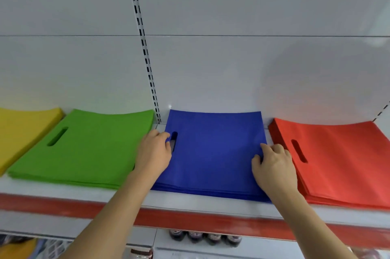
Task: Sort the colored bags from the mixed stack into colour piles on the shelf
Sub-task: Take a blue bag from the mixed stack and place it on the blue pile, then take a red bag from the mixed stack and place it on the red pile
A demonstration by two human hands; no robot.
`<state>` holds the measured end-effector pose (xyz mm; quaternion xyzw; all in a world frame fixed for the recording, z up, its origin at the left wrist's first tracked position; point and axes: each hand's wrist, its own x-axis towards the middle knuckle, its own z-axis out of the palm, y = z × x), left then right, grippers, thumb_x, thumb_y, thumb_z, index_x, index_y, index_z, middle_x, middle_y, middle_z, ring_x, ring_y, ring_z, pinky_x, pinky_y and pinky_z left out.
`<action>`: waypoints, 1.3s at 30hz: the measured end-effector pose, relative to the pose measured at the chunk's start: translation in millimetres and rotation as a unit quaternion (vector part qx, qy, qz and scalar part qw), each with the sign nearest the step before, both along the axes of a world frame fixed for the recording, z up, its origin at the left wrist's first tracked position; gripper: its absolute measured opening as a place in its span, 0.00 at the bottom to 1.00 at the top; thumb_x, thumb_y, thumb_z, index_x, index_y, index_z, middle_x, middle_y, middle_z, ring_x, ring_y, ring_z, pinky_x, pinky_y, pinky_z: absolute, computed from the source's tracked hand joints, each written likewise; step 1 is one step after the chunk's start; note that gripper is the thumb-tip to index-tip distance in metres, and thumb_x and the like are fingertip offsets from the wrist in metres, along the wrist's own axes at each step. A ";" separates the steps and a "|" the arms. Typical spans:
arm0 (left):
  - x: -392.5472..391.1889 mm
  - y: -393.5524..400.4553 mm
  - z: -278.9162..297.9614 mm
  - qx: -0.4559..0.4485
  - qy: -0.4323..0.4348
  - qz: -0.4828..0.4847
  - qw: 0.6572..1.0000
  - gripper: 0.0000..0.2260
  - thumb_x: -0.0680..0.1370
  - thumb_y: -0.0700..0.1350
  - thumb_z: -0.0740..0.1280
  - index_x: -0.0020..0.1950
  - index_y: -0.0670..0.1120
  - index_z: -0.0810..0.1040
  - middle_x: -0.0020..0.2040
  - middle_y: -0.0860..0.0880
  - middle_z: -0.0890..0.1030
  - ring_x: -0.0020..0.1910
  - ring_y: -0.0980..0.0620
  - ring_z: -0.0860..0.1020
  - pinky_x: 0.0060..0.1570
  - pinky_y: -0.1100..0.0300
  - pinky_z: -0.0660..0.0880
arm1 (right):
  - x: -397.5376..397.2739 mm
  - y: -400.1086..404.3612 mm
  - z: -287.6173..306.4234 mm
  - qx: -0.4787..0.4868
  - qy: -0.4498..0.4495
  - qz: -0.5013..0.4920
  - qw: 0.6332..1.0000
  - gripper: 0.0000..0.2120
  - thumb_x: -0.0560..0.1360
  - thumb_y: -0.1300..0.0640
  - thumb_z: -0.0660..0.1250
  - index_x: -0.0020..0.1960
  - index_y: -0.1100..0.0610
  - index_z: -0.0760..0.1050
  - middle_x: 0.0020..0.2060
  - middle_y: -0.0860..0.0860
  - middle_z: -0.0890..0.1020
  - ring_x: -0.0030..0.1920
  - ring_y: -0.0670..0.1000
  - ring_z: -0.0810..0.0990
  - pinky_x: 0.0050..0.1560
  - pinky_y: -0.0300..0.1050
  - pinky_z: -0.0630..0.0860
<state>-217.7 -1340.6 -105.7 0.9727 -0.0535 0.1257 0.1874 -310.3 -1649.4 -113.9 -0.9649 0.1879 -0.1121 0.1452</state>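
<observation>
Four piles in a row on shelf (190, 201): yellow pile (23, 132), green pile (90, 149), blue pile (213, 153), red pile (341, 161). Left hand (153, 151) curled round blue pile's left edge at handle slot; right hand (274, 168) pinches its right edge.

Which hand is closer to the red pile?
Right. The right hand rests on the blue pile's right edge, beside the red pile; the left hand is at blue's left edge.

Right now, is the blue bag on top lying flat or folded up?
Flat. The top blue bag lies spread on its pile, handle hole showing, with the left hand and right hand at its sides.
</observation>
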 end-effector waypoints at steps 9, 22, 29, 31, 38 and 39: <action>-2.4 -5.3 3.6 0.063 0.080 -0.025 0.994 0.27 0.84 0.62 0.59 0.75 0.45 0.71 0.69 0.48 0.75 0.60 0.47 0.79 0.56 0.50 0.79 | 8.7 4.2 4.1 0.000 0.077 0.050 0.996 0.35 0.82 0.33 0.57 0.80 0.54 0.66 0.82 0.60 0.58 0.81 0.64 0.57 0.79 0.57 0.62; -16.9 -20.4 12.7 0.099 0.083 0.008 0.992 0.34 0.85 0.63 0.55 0.84 0.44 0.58 0.84 0.41 0.57 0.80 0.40 0.61 0.77 0.47 0.65 | 8.8 5.9 7.1 -0.086 0.040 0.094 0.991 0.41 0.81 0.28 0.48 0.85 0.52 0.55 0.85 0.56 0.51 0.85 0.59 0.46 0.83 0.58 0.56; -62.7 18.1 21.0 0.102 -0.005 0.060 0.993 0.31 0.84 0.61 0.56 0.82 0.45 0.63 0.83 0.43 0.61 0.81 0.41 0.59 0.80 0.44 0.60 | 15.3 66.2 13.2 -0.115 -0.009 0.188 0.975 0.40 0.82 0.29 0.46 0.85 0.53 0.56 0.85 0.56 0.52 0.85 0.58 0.45 0.84 0.58 0.54; -76.3 45.6 20.8 0.114 0.001 0.087 0.990 0.32 0.84 0.63 0.54 0.83 0.46 0.62 0.84 0.42 0.60 0.82 0.40 0.57 0.80 0.43 0.58 | 14.5 95.6 13.3 -0.109 -0.019 0.221 0.969 0.39 0.82 0.30 0.48 0.85 0.53 0.57 0.85 0.56 0.53 0.85 0.58 0.46 0.83 0.58 0.54; -125.3 159.4 29.9 0.110 0.008 0.177 0.978 0.34 0.84 0.65 0.51 0.84 0.46 0.61 0.84 0.42 0.57 0.83 0.41 0.53 0.81 0.41 0.55 | 3.9 215.5 24.0 -0.116 -0.053 0.332 0.935 0.37 0.83 0.31 0.50 0.83 0.54 0.62 0.83 0.58 0.60 0.84 0.60 0.53 0.82 0.60 0.58; -133.0 176.4 31.8 0.108 0.007 0.186 0.977 0.34 0.84 0.65 0.51 0.84 0.46 0.60 0.84 0.42 0.57 0.84 0.41 0.53 0.81 0.42 0.54 | 1.4 235.0 27.0 -0.115 -0.058 0.343 0.930 0.37 0.83 0.31 0.50 0.83 0.54 0.63 0.83 0.58 0.60 0.84 0.60 0.54 0.82 0.60 0.58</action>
